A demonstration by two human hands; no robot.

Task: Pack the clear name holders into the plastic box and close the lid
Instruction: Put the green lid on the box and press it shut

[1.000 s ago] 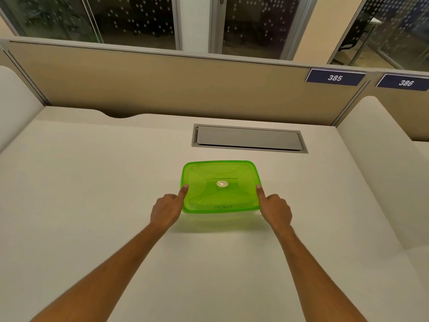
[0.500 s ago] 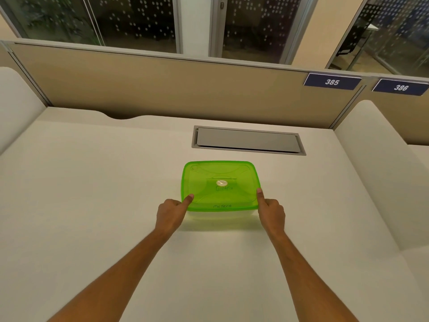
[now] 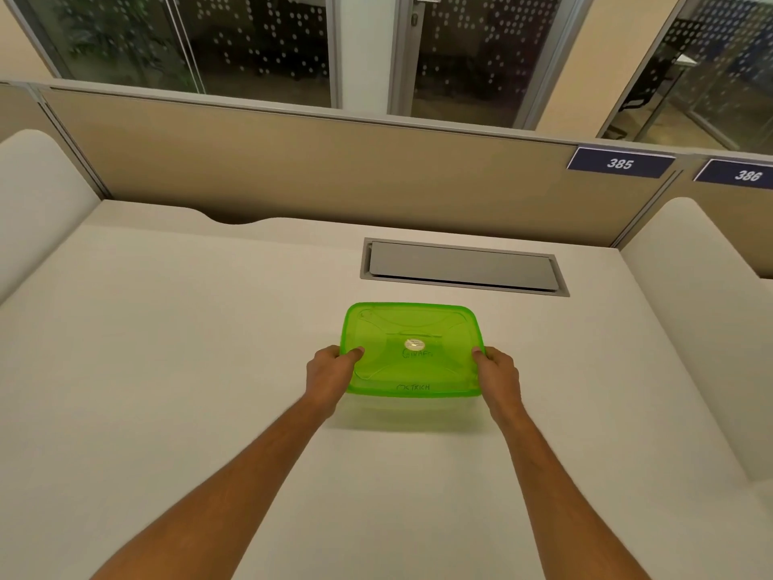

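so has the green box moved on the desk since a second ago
No: the plastic box sits just as near the desk's grey hatch, same sideways offset.

The plastic box [image 3: 412, 406] is set on the desk [image 3: 167, 370], near the middle, with the lid [image 3: 414, 349] seated on top. The left hand [image 3: 330, 376] is placed at the box's left edge, the right hand [image 3: 500, 376] at its right edge, thumbs laid on the lid. Behind the box, a cable hatch [image 3: 462, 267] is recessed in the desk. A partition [image 3: 293, 169] is stood behind the desk, with two number plates [image 3: 620, 163] at its right end.
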